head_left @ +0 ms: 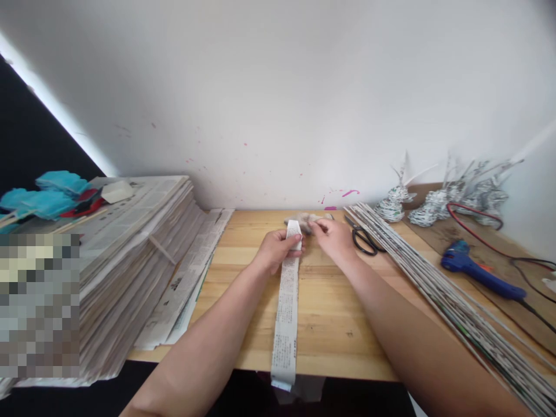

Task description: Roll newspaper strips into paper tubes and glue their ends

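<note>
A long strip of newspaper [285, 315] runs toward me down the wooden table, its near end hanging just over the front edge. My left hand [278, 249] is closed on the strip near its far end, thumb on top. Close by on the right, my right hand [333, 236] is closed in a pinch at a crumpled greyish cloth-like thing [307, 221]; I cannot make out what, if anything, sits between its fingertips. Black-handled scissors [365, 238] lie just right of my right hand, partly under thin rolled paper sticks [417, 269].
At left rises a tall stack of newspapers [143, 255], with loose sheets [185, 289] beside it and blue items [47, 194] on top. A blue glue gun [482, 275] with its cord lies on brown board at right. Woven paper figures [391, 205] stand against the wall.
</note>
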Motion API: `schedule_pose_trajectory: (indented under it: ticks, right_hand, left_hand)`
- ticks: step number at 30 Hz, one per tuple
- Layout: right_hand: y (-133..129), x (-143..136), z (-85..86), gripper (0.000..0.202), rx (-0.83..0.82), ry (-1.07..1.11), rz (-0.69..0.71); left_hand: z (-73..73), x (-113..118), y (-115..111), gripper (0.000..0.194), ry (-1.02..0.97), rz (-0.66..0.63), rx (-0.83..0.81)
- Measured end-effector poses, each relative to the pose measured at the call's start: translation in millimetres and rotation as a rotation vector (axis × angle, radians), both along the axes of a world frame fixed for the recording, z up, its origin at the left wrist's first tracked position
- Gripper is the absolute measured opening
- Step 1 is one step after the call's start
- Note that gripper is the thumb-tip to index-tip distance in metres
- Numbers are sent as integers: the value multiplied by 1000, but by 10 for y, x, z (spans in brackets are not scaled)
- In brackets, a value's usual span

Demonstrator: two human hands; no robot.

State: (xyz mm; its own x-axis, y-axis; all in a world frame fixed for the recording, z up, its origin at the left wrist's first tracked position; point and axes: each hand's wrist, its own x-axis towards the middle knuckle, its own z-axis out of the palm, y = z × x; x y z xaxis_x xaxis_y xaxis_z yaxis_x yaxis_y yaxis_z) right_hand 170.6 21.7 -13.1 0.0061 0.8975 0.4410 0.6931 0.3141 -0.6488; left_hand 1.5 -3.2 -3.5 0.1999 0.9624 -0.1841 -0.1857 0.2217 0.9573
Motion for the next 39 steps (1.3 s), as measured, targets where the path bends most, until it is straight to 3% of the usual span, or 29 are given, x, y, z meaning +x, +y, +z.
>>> schedule_pose_trajectory:
  ticks: [2,6,8,10,15,22,31,39]
  right_hand:
    - [1,21,34,37,-77,132,-5]
    - [-20,-20,88,37,-261,452,247]
    - [-58,-71,115,37,-302,502,377]
    - [-97,-113,132,32,-291,502,421]
    - [-126,-129,123,28,-317,495,353]
    - [-129,-161,163,29,-446,662,365]
    - [-114,-168,109,27,-402,608,312]
    - [-156,-247,118,30,-392,702,221]
  left_hand:
    - [2,0,0,30,-1,-3,6]
    - [-9,-5,5,33,22,10,54]
    - [-20,-7,11,34,49,21,81]
    - [-25,-4,13,34,79,24,102]
    - [10,13,-13,28,112,7,107]
    - [24,9,-23,25,141,-8,91]
    - [12,24,-24,19,190,-18,127]
    - [5,35,-30,18,185,-32,129]
